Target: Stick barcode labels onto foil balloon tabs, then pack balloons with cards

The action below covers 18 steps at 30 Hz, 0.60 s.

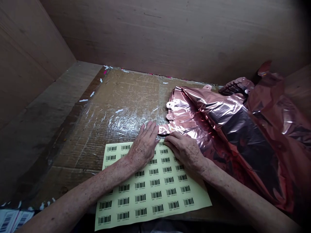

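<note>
A pale yellow sheet of barcode stickers (155, 194) lies in front of me, its lower edge reaching past the cardboard. My left hand (143, 145) rests across the sheet's upper part, fingers stretched out and close together, fingertips beside the narrow tail of a rose-gold foil balloon (164, 129). My right hand (186, 150) is closed, with bent fingers at the sheet's top edge, just below that tail. Whether a single sticker is between these fingers is hidden. Flat, uninflated foil balloons (218, 113) are stacked and crumpled to the right, near my right forearm.
Taped cardboard (131, 94) covers the work surface. Wooden panels (145, 35) rise at the back and sides. Small white scraps (119, 111) are scattered about, several along the far edge. More printed barcode labels (9, 220) sit at the lower left corner.
</note>
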### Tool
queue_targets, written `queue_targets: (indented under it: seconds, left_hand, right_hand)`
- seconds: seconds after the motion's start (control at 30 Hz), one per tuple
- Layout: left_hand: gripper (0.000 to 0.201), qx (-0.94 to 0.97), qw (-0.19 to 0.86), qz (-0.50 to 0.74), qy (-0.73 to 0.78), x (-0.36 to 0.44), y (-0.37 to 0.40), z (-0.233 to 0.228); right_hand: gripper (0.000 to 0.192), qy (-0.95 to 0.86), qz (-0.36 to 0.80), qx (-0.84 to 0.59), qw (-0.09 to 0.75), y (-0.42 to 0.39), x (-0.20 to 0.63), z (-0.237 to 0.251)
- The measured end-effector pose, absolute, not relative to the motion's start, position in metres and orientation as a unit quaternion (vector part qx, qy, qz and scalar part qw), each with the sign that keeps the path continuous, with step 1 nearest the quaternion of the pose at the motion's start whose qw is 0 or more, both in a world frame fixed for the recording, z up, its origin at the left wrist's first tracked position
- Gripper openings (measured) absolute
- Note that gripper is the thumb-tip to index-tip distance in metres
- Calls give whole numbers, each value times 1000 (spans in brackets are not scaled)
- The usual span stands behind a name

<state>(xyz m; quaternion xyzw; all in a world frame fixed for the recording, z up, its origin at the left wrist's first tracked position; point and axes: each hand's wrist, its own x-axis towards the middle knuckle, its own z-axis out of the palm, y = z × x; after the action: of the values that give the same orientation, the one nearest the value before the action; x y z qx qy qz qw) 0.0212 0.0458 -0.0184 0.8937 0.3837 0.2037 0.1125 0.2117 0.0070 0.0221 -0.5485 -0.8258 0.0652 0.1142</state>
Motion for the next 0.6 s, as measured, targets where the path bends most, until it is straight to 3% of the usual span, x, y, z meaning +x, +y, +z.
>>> queue_targets:
  seconds: [0.2,0.43,0.6]
  left_hand:
    - [46,895,112,202,381,20,45,-20]
    - [45,888,128,222,383,20,46,-19]
    - [43,867,179,251,391,20,46,-16]
  right_hand:
    - [12,-794,168,-567,141,14,215,26]
    - [10,-798,148,-576,101,14,211,29]
    - [13,-789,213,-556,151,9,211,36]
